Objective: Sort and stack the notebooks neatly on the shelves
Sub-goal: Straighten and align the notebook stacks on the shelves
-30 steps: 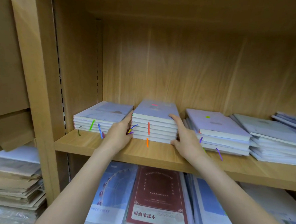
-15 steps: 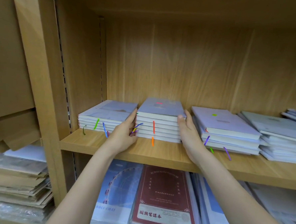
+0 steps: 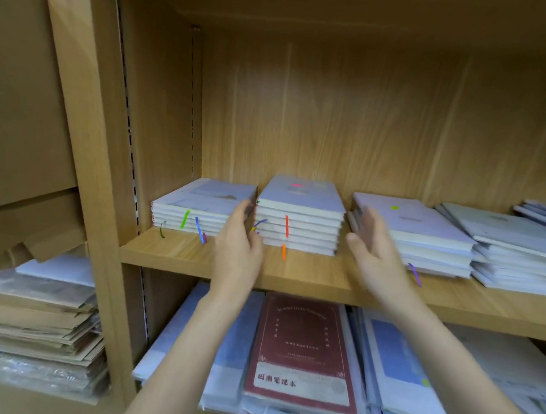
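Here the wooden shelf (image 3: 309, 278) carries a row of notebook piles, and the middle stack (image 3: 299, 221) sits squarely between a left stack (image 3: 201, 205) and a right stack (image 3: 417, 238), well forward of the back panel. The person's left hand (image 3: 237, 252) rests flat against the middle stack's left edge, fingers straight and not curled around anything. The right hand (image 3: 374, 254) is spread open just beside the stack's right edge, apart from it and grasping nothing.

Judged from the look of it, about 6 thin bound books make a pile that is fairly heavy together but stiff and flat. The smooth covers may slide over one another, so pressing both palms on opposite sides, low down, seems the safest hold. Loose ribbon markers (image 3: 286, 226) hang from the front edges and could snag.

The far-right piles are cut off by the frame. On the shelf below, a red notebook (image 3: 301, 352) lies among wrapped ones whose edges blur. Cover markings up top are too small to read.
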Demonstrator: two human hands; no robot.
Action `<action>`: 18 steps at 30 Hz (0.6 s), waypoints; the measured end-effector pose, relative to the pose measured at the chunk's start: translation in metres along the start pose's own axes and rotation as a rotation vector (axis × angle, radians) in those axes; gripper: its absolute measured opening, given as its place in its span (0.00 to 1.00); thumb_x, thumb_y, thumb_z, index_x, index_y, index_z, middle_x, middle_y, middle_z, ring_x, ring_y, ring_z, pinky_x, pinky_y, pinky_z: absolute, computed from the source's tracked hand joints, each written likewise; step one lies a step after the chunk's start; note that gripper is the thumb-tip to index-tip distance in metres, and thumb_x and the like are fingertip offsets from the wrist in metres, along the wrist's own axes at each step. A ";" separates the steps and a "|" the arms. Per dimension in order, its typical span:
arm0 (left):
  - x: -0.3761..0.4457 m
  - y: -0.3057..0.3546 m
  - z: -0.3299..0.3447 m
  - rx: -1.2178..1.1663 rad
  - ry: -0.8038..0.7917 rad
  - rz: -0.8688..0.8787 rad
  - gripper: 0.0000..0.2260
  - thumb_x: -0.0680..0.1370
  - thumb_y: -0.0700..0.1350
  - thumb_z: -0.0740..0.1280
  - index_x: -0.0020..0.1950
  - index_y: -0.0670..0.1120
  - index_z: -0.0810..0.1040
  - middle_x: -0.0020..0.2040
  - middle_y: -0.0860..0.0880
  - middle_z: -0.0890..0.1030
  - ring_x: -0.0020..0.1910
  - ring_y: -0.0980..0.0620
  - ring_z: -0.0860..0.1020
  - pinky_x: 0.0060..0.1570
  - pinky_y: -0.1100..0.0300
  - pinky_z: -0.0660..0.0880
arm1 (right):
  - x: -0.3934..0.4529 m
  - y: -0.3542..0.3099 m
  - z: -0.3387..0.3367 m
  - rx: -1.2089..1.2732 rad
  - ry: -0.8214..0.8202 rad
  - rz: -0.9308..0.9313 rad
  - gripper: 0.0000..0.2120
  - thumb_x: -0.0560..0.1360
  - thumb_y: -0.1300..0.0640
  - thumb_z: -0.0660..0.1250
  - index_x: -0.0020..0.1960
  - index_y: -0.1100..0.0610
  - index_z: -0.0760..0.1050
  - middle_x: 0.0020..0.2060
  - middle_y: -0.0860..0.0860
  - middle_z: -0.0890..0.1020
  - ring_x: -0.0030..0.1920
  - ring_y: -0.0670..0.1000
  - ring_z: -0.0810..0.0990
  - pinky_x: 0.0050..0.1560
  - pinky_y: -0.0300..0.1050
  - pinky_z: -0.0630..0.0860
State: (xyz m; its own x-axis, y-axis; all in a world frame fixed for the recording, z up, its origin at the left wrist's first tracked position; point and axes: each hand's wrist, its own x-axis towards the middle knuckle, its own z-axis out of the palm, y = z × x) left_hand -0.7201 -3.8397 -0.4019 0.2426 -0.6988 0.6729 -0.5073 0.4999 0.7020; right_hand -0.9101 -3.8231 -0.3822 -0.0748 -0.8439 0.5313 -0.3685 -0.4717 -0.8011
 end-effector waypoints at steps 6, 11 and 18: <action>-0.029 0.048 0.051 -0.086 -0.121 0.192 0.21 0.74 0.31 0.58 0.66 0.41 0.70 0.60 0.45 0.77 0.60 0.47 0.75 0.61 0.54 0.70 | -0.015 0.001 -0.102 -0.333 0.259 0.027 0.23 0.76 0.71 0.59 0.69 0.61 0.63 0.62 0.56 0.72 0.60 0.55 0.74 0.58 0.44 0.68; -0.032 0.073 0.097 0.008 -0.536 0.078 0.28 0.75 0.37 0.66 0.73 0.45 0.61 0.64 0.42 0.76 0.62 0.44 0.73 0.57 0.58 0.69 | -0.025 0.027 -0.139 -0.522 0.130 0.212 0.22 0.74 0.70 0.62 0.66 0.62 0.67 0.58 0.61 0.77 0.57 0.61 0.77 0.59 0.50 0.69; -0.007 0.069 0.125 0.154 -0.554 -0.052 0.32 0.75 0.38 0.67 0.75 0.49 0.57 0.66 0.42 0.74 0.64 0.42 0.72 0.59 0.57 0.69 | -0.023 0.043 -0.135 -0.624 0.111 0.184 0.24 0.73 0.68 0.63 0.67 0.62 0.64 0.59 0.61 0.73 0.57 0.61 0.75 0.61 0.50 0.70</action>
State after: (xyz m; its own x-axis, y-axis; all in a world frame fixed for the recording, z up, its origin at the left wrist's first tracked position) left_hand -0.8602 -3.8641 -0.3870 -0.1779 -0.9050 0.3863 -0.6311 0.4062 0.6609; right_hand -1.0490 -3.7898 -0.3913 -0.2706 -0.8494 0.4532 -0.8061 -0.0574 -0.5890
